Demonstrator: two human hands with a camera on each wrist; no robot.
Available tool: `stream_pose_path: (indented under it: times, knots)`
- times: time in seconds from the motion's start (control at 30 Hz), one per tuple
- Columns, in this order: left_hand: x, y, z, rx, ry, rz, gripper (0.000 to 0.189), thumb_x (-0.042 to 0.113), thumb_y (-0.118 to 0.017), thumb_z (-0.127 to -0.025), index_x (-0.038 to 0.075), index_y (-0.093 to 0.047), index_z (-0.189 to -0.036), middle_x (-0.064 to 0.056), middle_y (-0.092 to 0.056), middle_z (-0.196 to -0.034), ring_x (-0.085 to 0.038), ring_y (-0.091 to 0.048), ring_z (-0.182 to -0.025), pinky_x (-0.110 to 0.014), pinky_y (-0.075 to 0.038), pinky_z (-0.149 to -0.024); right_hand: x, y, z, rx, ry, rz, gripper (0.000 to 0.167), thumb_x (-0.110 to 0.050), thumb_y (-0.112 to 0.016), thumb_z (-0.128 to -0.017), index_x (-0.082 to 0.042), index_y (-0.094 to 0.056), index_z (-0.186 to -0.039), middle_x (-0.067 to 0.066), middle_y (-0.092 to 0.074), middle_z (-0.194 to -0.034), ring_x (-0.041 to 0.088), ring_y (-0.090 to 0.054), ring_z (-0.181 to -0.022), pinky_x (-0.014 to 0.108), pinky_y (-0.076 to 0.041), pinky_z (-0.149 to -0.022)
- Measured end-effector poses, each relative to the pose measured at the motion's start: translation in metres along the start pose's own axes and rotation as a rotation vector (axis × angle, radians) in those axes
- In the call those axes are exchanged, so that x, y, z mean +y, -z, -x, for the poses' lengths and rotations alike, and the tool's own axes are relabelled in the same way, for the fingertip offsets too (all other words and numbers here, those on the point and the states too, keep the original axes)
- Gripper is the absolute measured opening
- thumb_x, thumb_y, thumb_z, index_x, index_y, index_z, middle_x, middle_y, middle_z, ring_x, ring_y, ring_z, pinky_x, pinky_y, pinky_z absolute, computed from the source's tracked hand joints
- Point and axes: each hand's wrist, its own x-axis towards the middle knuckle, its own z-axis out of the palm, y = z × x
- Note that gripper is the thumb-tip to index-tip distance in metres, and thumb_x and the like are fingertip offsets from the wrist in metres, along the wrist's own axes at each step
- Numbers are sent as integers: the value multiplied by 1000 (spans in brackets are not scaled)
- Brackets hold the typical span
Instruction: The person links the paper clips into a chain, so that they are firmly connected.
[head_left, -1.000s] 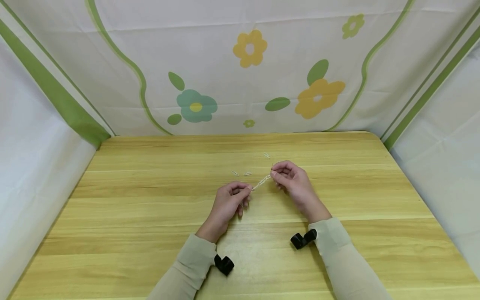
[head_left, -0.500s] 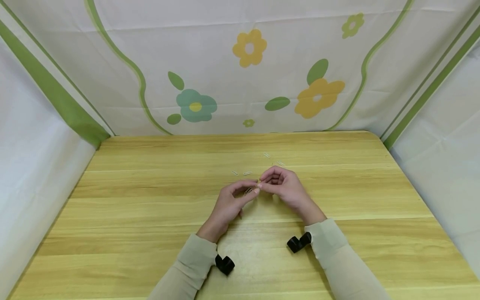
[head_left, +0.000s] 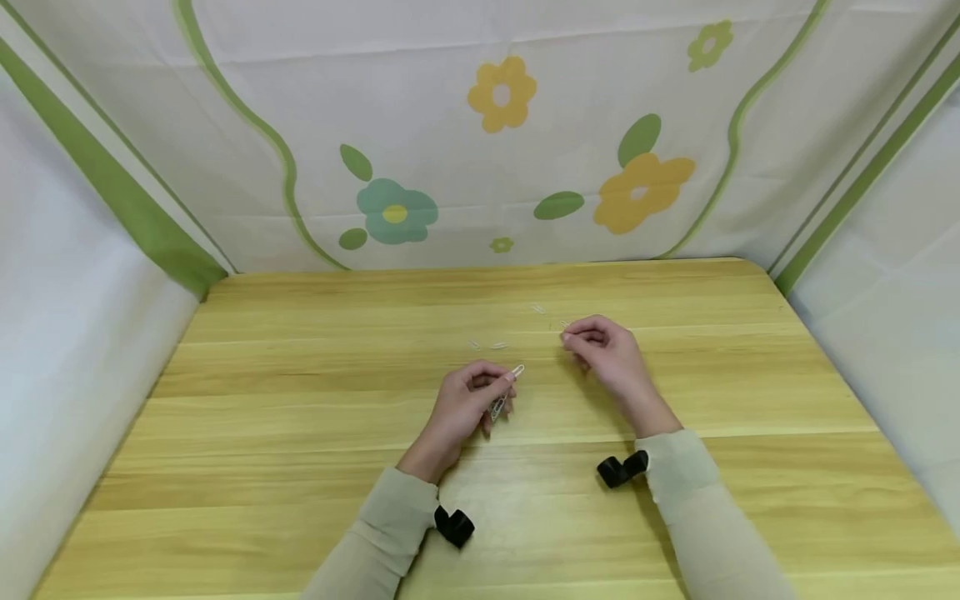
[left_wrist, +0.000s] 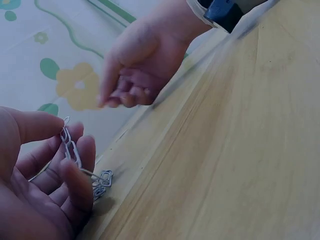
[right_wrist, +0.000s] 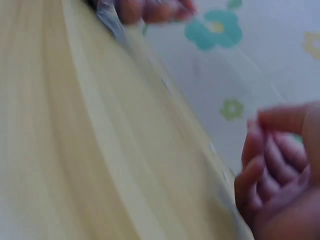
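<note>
A chain of linked paper clips (left_wrist: 72,148) is pinched between the thumb and fingers of my left hand (head_left: 468,404). One end clip sticks out past the thumb, while the rest hangs below the fingers in a small bunch. Farther right, my right hand (head_left: 607,354) is held over the table with its fingers loosely bent and nothing visible between the fingertips. A loose paper clip (head_left: 565,323) lies just beyond those fingertips, partly hidden by them. The right wrist view is blurred, with the right hand (right_wrist: 277,165) at its right side.
More loose paper clips lie beyond the hands: one clip (head_left: 538,309) farther back, another clip (head_left: 498,345) and a third clip (head_left: 474,343) past the left hand. The wooden table (head_left: 262,400) ends at a flowered curtain (head_left: 457,142) behind.
The right hand first held the chain's end, met the left hand, then let go and moved right toward a loose clip. The left hand keeps the chain, now hanging beneath its fingers.
</note>
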Motion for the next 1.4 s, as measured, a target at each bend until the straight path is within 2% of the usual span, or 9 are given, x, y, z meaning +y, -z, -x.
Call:
stream_pose_path:
  times: [0.13, 0.3, 0.47, 0.53, 0.67, 0.87, 1.0, 1.23, 1.4]
  knots:
    - [0, -1, 0, 9, 18, 14, 22, 25, -71, -106, 7, -73, -119, -12, -76, -100, -13, -65, -67, -22, -39, -46, 3, 17, -8, 52, -56, 80, 39, -22, -71, -104, -4, -61, -138, 3, -65, -112, 12, -62, -83, 25, -55, -67]
    - [0, -1, -1, 11, 15, 29, 23, 25, -71, -106, 6, -73, -120, -10, -76, -99, -13, -61, -59, -23, -32, -44, 0, 20, -21, 86, -41, 251, 44, -22, -73, -102, -7, -60, -141, 10, -64, -123, 18, -63, -89, 28, -58, -66]
    - [1, -1, -2, 11, 15, 51, 25, 23, -71, -106, 3, -72, -121, -7, -76, -95, -13, -61, -55, -22, -30, -42, -5, 13, -36, 82, -8, 505, 35, -27, -73, -101, -7, -69, -129, 14, -71, -120, 30, -66, -105, 43, -56, -91]
    - [1, -2, -2, 13, 17, 61, 26, 23, -71, -106, 3, -72, -122, -7, -76, -94, -13, -61, -55, -22, -30, -42, -7, 10, -39, 77, 4, 596, 30, -28, -72, -102, -7, -72, -123, 14, -72, -117, 31, -67, -108, 46, -53, -96]
    - [-1, -2, -4, 13, 15, 69, 28, 23, -72, -105, 1, -71, -123, -6, -75, -92, -12, -61, -55, -22, -30, -41, -10, 4, -37, 68, -4, 694, 20, -28, -70, -104, -10, -73, -113, 11, -71, -110, 29, -67, -99, 43, -53, -86]
    - [0, -1, -4, 18, 23, 60, 25, 23, -72, -105, 4, -72, -121, -3, -75, -91, -13, -61, -57, -22, -31, -43, -10, -1, -27, 36, 7, 719, 19, -27, -65, -108, -9, -73, -111, 11, -71, -106, 27, -65, -92, 39, -51, -79]
    - [0, 0, -3, 13, 27, 59, 24, 23, -71, -106, 5, -72, -121, -3, -75, -91, -13, -61, -59, -22, -33, -44, -7, -3, -18, 9, 5, 617, 21, -26, -61, -110, -8, -72, -115, 12, -72, -107, 24, -64, -90, 36, -52, -78]
    - [-1, 2, -2, 21, 19, 44, 22, 21, -70, -106, 4, -72, -120, -6, -75, -92, -13, -60, -59, -22, -35, -45, -2, -4, -6, -144, -133, 22, 26, -20, -58, -113, 1, -60, -127, 8, -65, -106, 16, -63, -88, 25, -57, -75]
    - [-1, 1, -2, 33, 14, 38, 21, 21, -71, -105, 5, -73, -118, -8, -75, -92, -13, -61, -59, -22, -37, -44, 1, -8, -3, -220, -120, -135, 24, -16, -55, -114, 4, -56, -127, 8, -68, -107, 14, -67, -92, 25, -61, -83]
